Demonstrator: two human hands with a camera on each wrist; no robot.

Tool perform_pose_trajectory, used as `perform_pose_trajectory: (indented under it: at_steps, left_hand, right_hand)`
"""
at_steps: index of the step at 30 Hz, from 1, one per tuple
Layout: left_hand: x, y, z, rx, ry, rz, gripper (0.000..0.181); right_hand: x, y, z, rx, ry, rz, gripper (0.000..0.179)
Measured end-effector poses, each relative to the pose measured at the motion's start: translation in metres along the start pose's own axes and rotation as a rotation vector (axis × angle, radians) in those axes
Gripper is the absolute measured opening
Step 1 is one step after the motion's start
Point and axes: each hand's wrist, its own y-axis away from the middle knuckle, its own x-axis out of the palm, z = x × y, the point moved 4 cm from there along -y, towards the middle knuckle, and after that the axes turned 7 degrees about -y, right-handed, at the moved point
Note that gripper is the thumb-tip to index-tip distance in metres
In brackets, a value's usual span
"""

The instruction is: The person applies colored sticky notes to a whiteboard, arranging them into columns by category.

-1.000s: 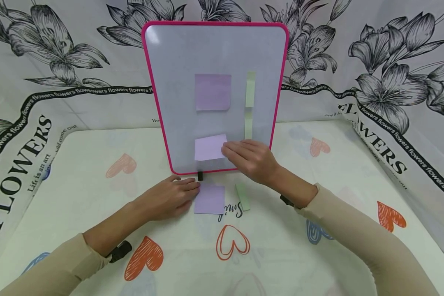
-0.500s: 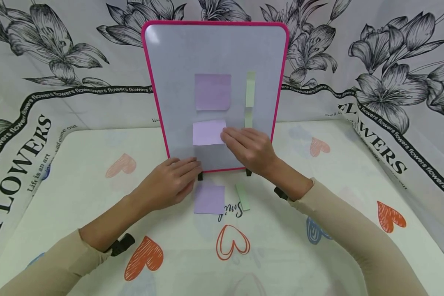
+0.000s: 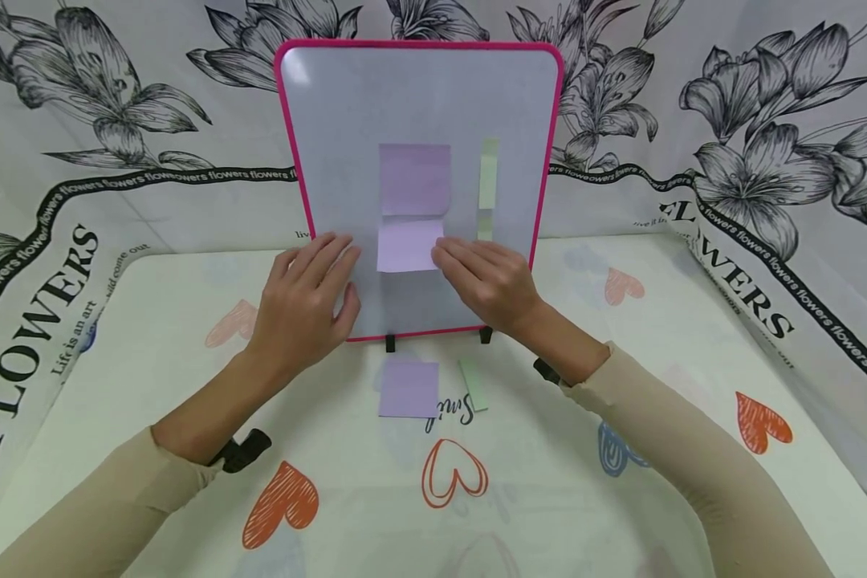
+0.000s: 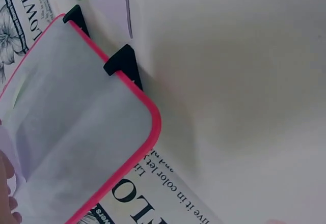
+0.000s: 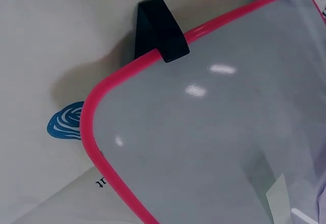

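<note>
A whiteboard [image 3: 347, 96] with a pink frame stands upright on the table. An upper purple sticky note [image 3: 415, 179] lies flat on it. Directly below, a lighter purple sticky note [image 3: 406, 247] meets its bottom edge; my right hand [image 3: 491, 282] pinches that lower note's right edge. My left hand [image 3: 309, 293] is held with fingers extended at the board's lower left, apart from the note. Two green strips [image 3: 488, 175] run down the board's right side, the lower one partly hidden by my right hand. In the right wrist view a green strip [image 5: 279, 199] stands off the board.
Black stand feet [image 3: 390, 343] hold the board's lower edge. On the table before it lie another purple sticky note [image 3: 409, 390] and a green strip [image 3: 474, 385]. A flower-printed cloth [image 3: 188, 217] hangs behind; the heart-printed table [image 3: 361, 514] spreads in front.
My right hand has raised the lower purple sticky note up the board to the upper note's bottom edge. My left hand has risen from beside the table note to the board's left side.
</note>
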Motion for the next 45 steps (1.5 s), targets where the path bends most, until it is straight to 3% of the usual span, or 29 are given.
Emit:
perform_pose_trajectory:
  at_steps: [3,6,14,37,42,45]
  left_hand:
    - [0.003,-0.004,-0.002,0.060,0.009,0.033,0.047]
    - [0.007,-0.007,-0.004,0.110,-0.006,0.110,0.054]
    - [0.015,-0.009,-0.004,0.134,-0.074,0.236,0.063]
    - [0.026,-0.008,-0.002,0.146,-0.183,0.320,0.067]
    - [0.028,-0.007,-0.003,0.149,-0.208,0.310,0.066]
    - [0.028,-0.007,-0.004,0.155,-0.234,0.291,0.065]
  right_hand:
    - [0.000,0.002,-0.001,0.003,0.003,0.016,0.015]
    - [0.001,0.005,-0.003,0.005,0.009,0.031,0.015]
    - [0.004,0.009,-0.005,0.017,0.015,0.058,0.016]
    - [0.012,0.014,-0.005,0.011,0.110,0.210,0.018]
    - [0.013,0.014,-0.006,-0.027,0.143,0.200,0.015]
    - [0.016,0.013,-0.005,-0.060,0.176,0.218,0.026]
